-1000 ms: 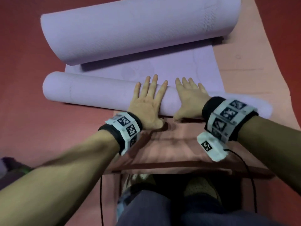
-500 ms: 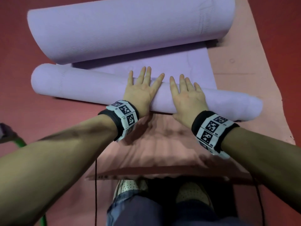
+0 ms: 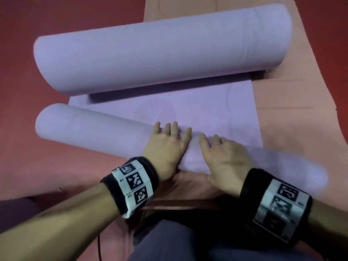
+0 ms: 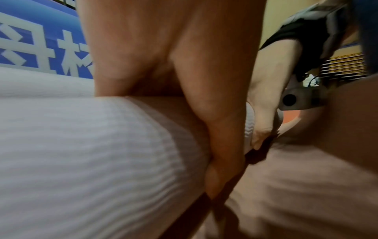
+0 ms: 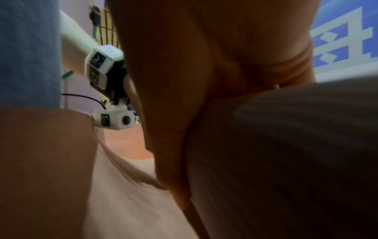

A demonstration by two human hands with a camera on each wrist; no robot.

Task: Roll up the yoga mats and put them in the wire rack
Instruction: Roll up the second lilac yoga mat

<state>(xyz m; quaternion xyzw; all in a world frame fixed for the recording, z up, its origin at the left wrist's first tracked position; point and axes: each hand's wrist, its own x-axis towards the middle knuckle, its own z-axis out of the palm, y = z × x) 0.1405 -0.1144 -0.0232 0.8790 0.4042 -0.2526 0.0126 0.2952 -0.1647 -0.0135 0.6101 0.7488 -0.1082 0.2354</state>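
A lilac yoga mat lies on a pink mat, curled up at both ends. The thick far roll lies across the top. The thinner near roll runs from left to lower right. My left hand and right hand lie side by side, palms down, pressing flat on the near roll with straight fingers. In the left wrist view the palm sits on the ribbed roll. In the right wrist view the palm rests on the roll.
Red floor surrounds the mats. The pink mat's near edge lies just before my knees. A wire grid shows behind the left wrist, and a blue banner with white characters stands at the back.
Both hands have pushed the near roll forward, so it is thicker and the flat lilac strip between the two rolls is narrower. The view has shifted closer.
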